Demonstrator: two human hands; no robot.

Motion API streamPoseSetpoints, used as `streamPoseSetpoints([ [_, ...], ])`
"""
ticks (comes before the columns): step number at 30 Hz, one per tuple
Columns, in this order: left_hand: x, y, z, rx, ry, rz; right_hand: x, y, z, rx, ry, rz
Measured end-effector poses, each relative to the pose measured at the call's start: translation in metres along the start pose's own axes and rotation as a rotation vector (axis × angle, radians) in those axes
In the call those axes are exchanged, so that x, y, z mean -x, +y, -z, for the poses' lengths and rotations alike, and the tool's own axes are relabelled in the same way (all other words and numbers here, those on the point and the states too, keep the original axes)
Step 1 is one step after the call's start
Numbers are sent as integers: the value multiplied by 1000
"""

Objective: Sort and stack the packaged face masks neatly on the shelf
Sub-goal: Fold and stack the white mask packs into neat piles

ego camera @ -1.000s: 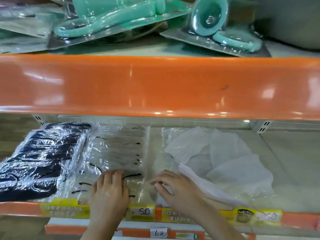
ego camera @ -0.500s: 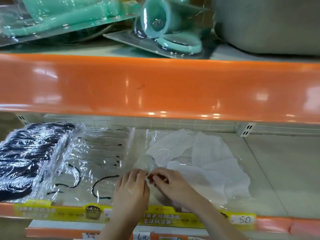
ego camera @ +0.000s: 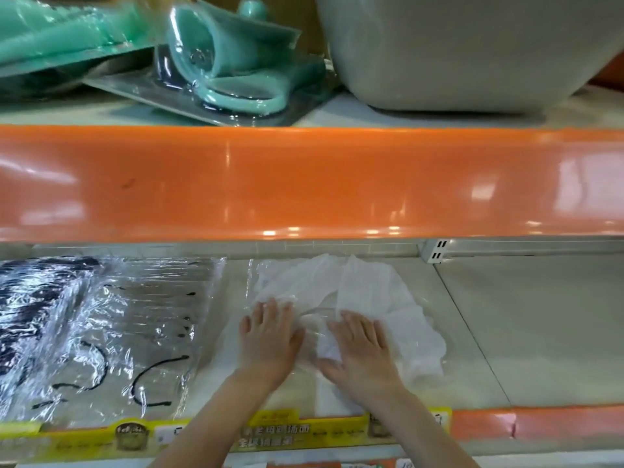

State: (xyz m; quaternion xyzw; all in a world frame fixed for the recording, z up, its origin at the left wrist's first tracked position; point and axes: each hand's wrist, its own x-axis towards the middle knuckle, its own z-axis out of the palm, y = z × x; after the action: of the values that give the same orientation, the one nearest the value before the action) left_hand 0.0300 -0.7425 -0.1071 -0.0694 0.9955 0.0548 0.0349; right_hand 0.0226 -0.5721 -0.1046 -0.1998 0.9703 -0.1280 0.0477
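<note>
A loose heap of white face masks in clear wrap lies in the middle of the lower shelf. My left hand lies flat on the heap's left part, fingers straight and pointing away from me. My right hand lies flat on the white masks beside it, fingers spread. To the left sits a stack of clear-packed masks with black ear loops. A stack of black masks in wrap is at the far left.
An orange shelf front runs across above the hands. On the upper shelf lie teal packaged items and a grey tub. Yellow price strips line the lower shelf's front edge. The lower shelf's right part is bare board.
Both hands have moved away from the front edge and onto the white masks, from pinching at a pack's edge to lying flat. The view has shifted right.
</note>
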Motion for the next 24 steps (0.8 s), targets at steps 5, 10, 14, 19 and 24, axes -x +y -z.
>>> streamPoseSetpoints([
  [5,-3,9,-7,-61,8,-86,2,19,4,11,0,-59],
  [10,1,12,4,-1,126,-116,0,37,13,-16,129,-97],
  [14,-9,6,7,38,224,-130,-10,42,21,-23,211,-169],
  [19,-32,-2,12,64,234,-70,-33,41,25,-50,138,-170],
  [24,-43,-1,1,19,5,-46,-41,30,13,56,72,-158],
])
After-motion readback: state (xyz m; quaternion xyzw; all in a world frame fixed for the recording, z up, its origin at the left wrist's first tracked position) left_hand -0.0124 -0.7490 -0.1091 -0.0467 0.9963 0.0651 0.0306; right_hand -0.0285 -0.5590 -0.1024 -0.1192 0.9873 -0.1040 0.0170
